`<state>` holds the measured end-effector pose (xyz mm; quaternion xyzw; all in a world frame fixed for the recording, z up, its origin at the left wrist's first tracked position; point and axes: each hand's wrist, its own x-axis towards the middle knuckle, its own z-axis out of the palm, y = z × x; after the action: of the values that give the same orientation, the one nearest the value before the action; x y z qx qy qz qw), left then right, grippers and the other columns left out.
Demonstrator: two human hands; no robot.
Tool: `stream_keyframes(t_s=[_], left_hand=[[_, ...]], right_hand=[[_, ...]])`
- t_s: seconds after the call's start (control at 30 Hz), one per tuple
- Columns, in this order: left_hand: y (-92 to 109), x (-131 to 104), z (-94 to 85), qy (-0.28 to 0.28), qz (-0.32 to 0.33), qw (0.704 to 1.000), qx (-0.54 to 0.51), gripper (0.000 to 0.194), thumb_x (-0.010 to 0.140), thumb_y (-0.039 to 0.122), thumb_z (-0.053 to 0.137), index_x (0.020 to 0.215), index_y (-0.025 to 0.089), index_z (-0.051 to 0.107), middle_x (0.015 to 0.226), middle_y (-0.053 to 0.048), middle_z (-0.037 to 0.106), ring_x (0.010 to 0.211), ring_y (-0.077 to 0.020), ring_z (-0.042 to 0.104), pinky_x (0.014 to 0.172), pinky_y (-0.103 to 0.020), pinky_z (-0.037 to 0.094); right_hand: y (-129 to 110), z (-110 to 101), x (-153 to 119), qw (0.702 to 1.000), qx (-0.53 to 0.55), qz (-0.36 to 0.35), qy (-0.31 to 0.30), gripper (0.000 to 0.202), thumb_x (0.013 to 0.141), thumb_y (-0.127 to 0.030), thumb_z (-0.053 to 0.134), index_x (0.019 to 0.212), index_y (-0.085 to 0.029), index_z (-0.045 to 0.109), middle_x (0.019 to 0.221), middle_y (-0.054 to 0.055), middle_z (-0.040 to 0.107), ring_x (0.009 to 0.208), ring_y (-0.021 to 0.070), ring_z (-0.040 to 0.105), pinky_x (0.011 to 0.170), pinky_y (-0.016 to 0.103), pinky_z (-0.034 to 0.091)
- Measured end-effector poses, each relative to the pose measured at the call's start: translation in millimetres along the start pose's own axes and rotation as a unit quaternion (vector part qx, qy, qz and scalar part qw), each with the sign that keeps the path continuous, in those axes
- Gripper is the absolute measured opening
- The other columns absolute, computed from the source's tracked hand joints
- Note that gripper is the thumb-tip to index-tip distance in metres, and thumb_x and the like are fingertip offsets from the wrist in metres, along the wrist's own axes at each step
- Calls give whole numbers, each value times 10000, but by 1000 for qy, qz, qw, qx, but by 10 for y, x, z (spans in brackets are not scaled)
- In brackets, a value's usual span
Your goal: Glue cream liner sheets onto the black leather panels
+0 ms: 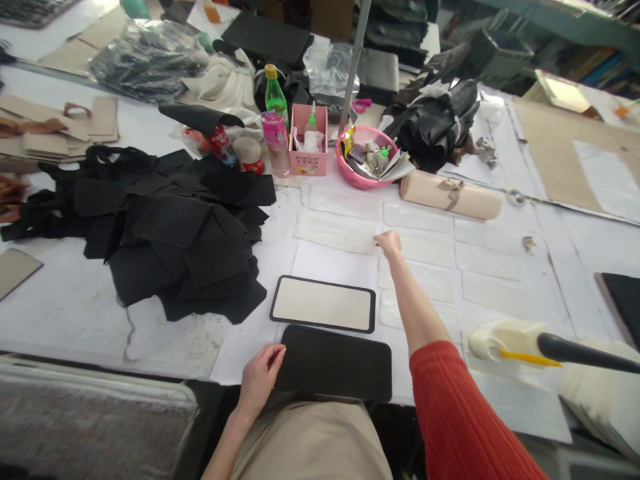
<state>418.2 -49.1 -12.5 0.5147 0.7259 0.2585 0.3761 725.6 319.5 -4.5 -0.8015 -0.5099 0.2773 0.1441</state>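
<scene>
My right hand [389,242] reaches far over the table, its fingers pinched at the right end of a thin whitish rectangular sheet [340,231]. My left hand [261,375] is closed, thumb and fingertips together at the left edge of a black panel with rounded corners [337,363]; whether anything is between them is hidden. Just beyond that panel lies a cream board [323,304] on a slightly larger black piece, whose border shows around it. More thin whitish sheets [425,248] lie in rows on the right.
A heap of black cut pieces [175,233] covers the left. At the back stand a pink bottle [275,143], a pink box [309,163], a pink basin [367,179] and a tied beige roll [450,193]. A pale tub [493,340] with a black-handled brush [585,351] is at the right.
</scene>
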Motion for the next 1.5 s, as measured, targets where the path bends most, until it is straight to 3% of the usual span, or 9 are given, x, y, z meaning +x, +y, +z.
stream_keyframes(t_s=[0.17,0.37,0.53,0.67,0.83,1.07,1.23,1.33,1.5], left_hand=[[36,102,-70,-4,29,1000,-9,213,900,416,528,906,275,687,885,-17,735,759,-203,678,722,-320,518],[136,374,-128,7,62,996,-70,208,871,412,567,893,241,683,859,-30,735,745,-194,677,707,-310,522],[229,614,-36,23,76,988,-131,177,819,360,628,902,208,666,786,-41,719,718,-193,673,688,-317,527],[296,725,111,-7,94,980,-175,184,774,309,669,915,199,628,808,-40,709,715,-176,665,695,-310,527],[421,685,268,-72,132,957,-250,277,735,234,690,979,197,564,922,-52,699,716,-144,645,627,-262,504],[491,499,332,-109,151,917,-352,240,768,265,707,946,194,562,880,-36,686,774,-138,658,754,-279,526],[509,475,255,-109,119,904,-396,275,745,363,754,864,186,581,827,-30,689,760,-155,672,732,-283,534],[534,486,171,-97,110,904,-401,295,696,372,792,829,180,612,812,-32,706,752,-160,674,714,-280,532],[562,523,-20,-136,81,908,-387,310,689,408,795,793,160,639,660,-25,689,599,-151,647,578,-262,505]], right_hand=[[-122,-331,-601,988,125,-76,-50,117,785,-202,606,763,-109,673,600,29,654,641,152,688,577,202,496],[-399,-955,-1639,909,336,-224,-99,209,739,-344,733,733,-162,631,629,-5,634,603,114,601,564,216,486],[-393,-1403,-2429,886,400,-202,-120,233,748,-370,775,742,-182,639,646,-20,608,590,99,550,574,218,468],[-240,-1597,-2948,866,463,-141,-126,234,725,-342,813,740,-201,628,640,-35,592,571,89,526,543,197,437],[-14,-1642,-3407,849,514,-73,-100,253,716,-351,824,717,-211,613,614,-41,586,515,92,509,493,206,423],[402,-1519,-3687,824,565,-27,-41,183,750,-329,793,761,-216,649,625,-40,637,577,125,616,599,239,525],[624,-1442,-3842,816,579,0,-6,169,770,-331,771,859,-214,688,798,-3,736,820,196,713,801,322,576],[735,-1379,-3882,801,598,18,23,176,748,-303,792,855,-210,688,846,-12,749,809,163,713,765,275,584],[929,-1219,-3830,751,647,14,131,215,677,-187,829,818,-223,671,857,-42,754,769,95,705,695,183,576]])
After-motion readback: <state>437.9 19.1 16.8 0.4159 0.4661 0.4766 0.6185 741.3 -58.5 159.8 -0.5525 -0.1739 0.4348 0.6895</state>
